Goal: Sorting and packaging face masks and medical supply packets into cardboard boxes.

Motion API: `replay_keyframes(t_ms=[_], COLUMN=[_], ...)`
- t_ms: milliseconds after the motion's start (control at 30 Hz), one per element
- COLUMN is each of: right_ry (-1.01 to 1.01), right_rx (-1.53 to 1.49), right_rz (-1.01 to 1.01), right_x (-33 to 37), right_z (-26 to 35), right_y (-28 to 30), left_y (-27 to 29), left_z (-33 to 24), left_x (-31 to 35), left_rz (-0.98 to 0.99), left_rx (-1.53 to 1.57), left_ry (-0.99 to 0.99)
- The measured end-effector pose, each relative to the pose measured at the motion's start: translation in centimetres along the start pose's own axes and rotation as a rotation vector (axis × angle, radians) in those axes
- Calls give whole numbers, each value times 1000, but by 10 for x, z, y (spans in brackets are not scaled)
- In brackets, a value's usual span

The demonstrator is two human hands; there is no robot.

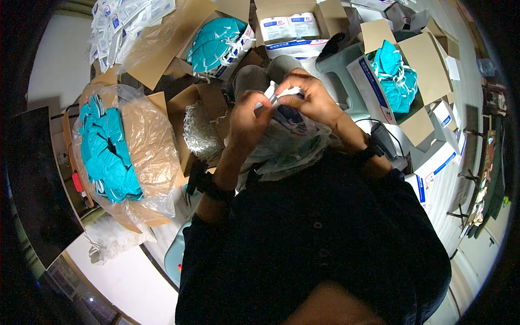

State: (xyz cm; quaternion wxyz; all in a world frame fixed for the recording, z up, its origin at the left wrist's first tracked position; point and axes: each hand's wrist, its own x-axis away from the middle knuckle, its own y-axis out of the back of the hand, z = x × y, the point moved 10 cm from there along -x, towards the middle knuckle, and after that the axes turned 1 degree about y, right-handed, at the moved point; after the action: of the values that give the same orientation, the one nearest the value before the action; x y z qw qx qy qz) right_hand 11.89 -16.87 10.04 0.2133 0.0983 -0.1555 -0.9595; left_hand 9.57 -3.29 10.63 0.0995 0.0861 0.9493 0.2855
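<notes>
My left hand (249, 119) and my right hand (316, 101) meet above my lap. Both have their fingers bent and closed on a small white folded piece (275, 98), pinched between thumbs and fingertips. Whether it is part of the bag beneath or a separate strip, I cannot tell. Just below my hands, a clear plastic bag (295, 146) with dark blue print rests across my lap, with something pale green showing through it. A cardboard box of thin white elastic straps (201, 132) stands close to my left forearm.
At the left, a plastic-lined box holds teal cup-shaped masks (111, 154). More teal masks fill a box ahead (215, 43) and one at the right (394, 78). White packets (290, 27) sit in a far carton; flat white pouches (116, 27) are piled far left. A grey-green stool (338, 65) stands to the right.
</notes>
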Motion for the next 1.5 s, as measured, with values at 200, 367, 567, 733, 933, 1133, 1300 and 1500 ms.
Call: replay_keyframes(t_ms=[200, 367, 567, 733, 933, 1133, 1300, 1500], right_ry=[69, 57, -199, -198, -726, -595, -428, -300], right_rx=[304, 325, -180, -281, -248, -117, 13, -248], right_rz=[-80, -111, -26, -132, -311, -414, -310, -310], right_x=[9, 12, 19, 12, 36, 44, 26, 17], right_z=[16, 7, -40, -55, -128, -169, -129, -80], right_y=[0, -4, -14, -22, -13, -4, -1, 9], left_y=[-9, -10, -20, -19, -13, 41, 78, 28], left_z=[16, -17, -20, -21, -51, -73, -89, 0], left_x=[7, -3, 1, 17, 42, 62, 51, 35], left_rz=[31, 59, 57, -132, -197, -275, -224, -124], left_rx=[-37, -57, -160, -74, -170, 50, -7, 17], left_ry=[171, -231, -172, -191, -353, -137, -47, 49])
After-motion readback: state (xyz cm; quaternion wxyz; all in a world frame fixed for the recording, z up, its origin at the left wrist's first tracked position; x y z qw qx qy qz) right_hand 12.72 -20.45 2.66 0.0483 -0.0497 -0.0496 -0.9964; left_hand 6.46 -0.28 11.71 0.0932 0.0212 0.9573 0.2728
